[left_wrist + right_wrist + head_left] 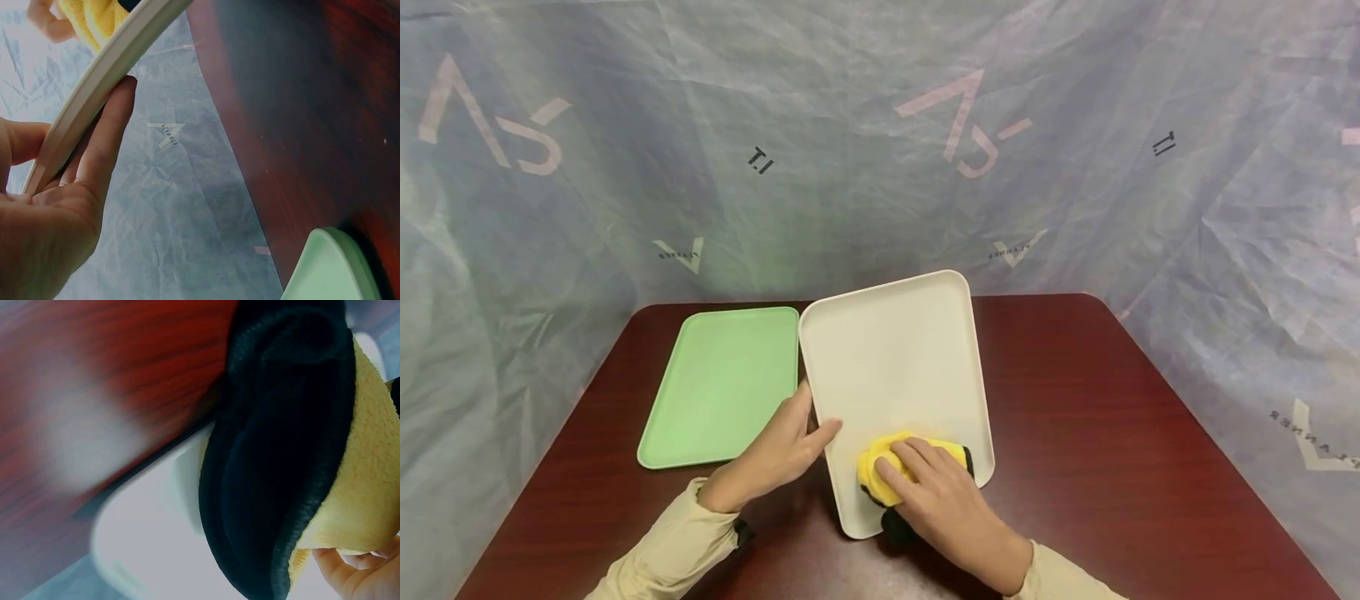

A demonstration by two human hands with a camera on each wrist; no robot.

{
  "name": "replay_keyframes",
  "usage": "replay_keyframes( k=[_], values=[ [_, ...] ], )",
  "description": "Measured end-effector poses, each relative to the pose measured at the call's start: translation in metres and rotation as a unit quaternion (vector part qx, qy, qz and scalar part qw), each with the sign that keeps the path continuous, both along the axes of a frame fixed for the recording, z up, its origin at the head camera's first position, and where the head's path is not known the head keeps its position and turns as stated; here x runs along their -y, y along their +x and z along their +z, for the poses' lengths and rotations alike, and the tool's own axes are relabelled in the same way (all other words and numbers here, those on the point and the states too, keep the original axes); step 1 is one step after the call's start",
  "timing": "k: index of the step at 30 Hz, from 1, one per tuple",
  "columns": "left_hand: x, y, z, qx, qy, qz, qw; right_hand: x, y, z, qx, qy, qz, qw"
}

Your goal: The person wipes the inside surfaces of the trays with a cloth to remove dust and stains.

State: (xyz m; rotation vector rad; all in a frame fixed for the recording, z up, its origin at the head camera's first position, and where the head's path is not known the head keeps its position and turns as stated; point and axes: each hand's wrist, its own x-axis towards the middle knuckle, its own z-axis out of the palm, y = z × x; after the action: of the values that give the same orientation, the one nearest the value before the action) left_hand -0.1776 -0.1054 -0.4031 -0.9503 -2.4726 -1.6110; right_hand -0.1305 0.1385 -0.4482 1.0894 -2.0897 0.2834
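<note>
My left hand (pixel 786 442) grips a white tray (pixel 891 358) by its left edge, thumb over the rim and fingers underneath. Tilted, the tray is raised off the table, as the left wrist view shows from the side. On the tray's lower part my right hand (pixel 943 504) holds a bunched yellow cleaning cloth (pixel 880 454) against the surface. Black cloth (pixel 275 456) with dark edging hangs below it and fills much of the right wrist view. The fingers of the right hand are bent over the cloth; some are hidden.
A green tray (pixel 726 387) lies flat on the dark red wooden table (pixel 1075 433), left of the white one. Grey printed sheeting (pixel 835 183) encloses the table at the back and both sides.
</note>
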Motion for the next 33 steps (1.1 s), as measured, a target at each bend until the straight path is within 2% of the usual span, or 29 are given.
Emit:
replay_keyframes(
  k=[7, 14, 20, 33],
  values=[
    [0.001, 0.001, 0.001, 0.030, 0.020, -0.012, 0.9993, -0.042, -0.010, 0.002, 0.055, 0.003, -0.062, 0.9965],
    [0.000, 0.003, 0.001, 0.029, 0.025, -0.010, 0.9992, -0.071, -0.020, 0.003, 0.083, -0.008, -0.120, 0.9893],
    [-0.002, 0.005, 0.001, 0.029, 0.031, -0.023, 0.9988, -0.078, -0.019, 0.003, 0.086, -0.016, -0.126, 0.9882],
    [-0.002, 0.003, 0.002, 0.008, 0.008, -0.004, 0.9999, -0.081, -0.017, 0.000, 0.109, -0.007, -0.116, 0.9873]
  ],
)
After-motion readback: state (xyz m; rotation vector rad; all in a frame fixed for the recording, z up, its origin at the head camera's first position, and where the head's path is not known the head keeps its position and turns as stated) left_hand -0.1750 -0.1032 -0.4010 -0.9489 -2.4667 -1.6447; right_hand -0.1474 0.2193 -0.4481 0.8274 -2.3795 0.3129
